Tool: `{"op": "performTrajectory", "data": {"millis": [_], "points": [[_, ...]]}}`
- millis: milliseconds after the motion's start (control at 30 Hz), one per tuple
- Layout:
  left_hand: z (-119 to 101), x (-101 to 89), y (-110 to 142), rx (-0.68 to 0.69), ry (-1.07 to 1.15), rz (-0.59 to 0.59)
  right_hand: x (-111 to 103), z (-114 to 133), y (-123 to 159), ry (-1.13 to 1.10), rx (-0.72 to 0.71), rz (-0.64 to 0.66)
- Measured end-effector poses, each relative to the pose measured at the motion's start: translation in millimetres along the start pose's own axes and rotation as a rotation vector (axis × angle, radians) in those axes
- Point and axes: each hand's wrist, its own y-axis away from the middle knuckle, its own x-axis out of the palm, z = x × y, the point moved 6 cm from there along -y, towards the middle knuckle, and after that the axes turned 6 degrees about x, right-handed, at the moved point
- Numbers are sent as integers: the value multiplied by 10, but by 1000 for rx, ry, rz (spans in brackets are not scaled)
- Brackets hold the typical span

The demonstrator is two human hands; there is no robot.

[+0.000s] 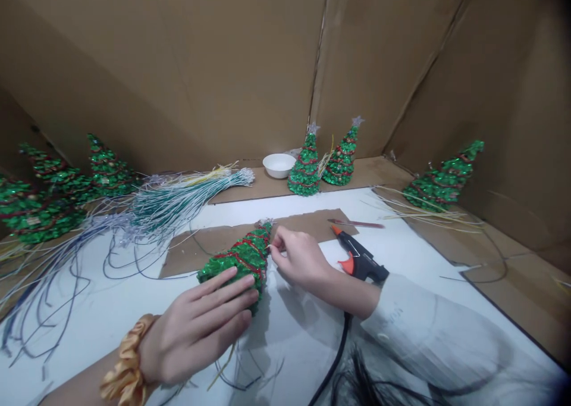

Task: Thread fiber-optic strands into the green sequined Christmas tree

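A small green Christmas tree (243, 252) wound with red garland lies tilted on the white work surface, its silvery-topped tip pointing away to the right. Across its lower part rests my left hand (200, 322), long fingers over the green side and the thumb out of sight, holding the tree. Beside the tip, my right hand (297, 257) is pinched close against the tree's right side. Something thin and pale shows at those fingertips, too small to name. Just right of that wrist lies a black glue gun (363, 260) with an orange nozzle and trigger.
Finished-looking trees stand at the back (304, 168), right (441, 180) and left (111, 171). A white bowl (279, 165) sits near the cardboard wall. A green-and-white wire bundle (178, 197) spreads leftward. A cardboard strip (187, 252) and a thin red tool (357, 222) lie ahead.
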Motion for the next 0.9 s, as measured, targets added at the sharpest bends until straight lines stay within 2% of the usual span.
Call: {"op": "performTrajectory", "data": {"millis": [200,267,400,500,600,767,900], "points": [[-229,77,12,348,-125,-68,53,-17,-21,-79,-33,48],[-247,109,-15,315,-139,-98,66,-33,-21,-138,-38,79],[-183,119,-92,47,-62,-124,76,-50,-19,-237,-37,109],[-137,65,-141,-55,-2,-153,75,-76,-42,-315,21,87],[-97,24,-167,-60,15,-162,94,-104,-71,-413,83,92],[-54,105,-148,-2,61,-71,139,-153,-92,-472,132,95],[-66,131,-153,92,190,-102,195,-186,-91,-487,169,79]]}}
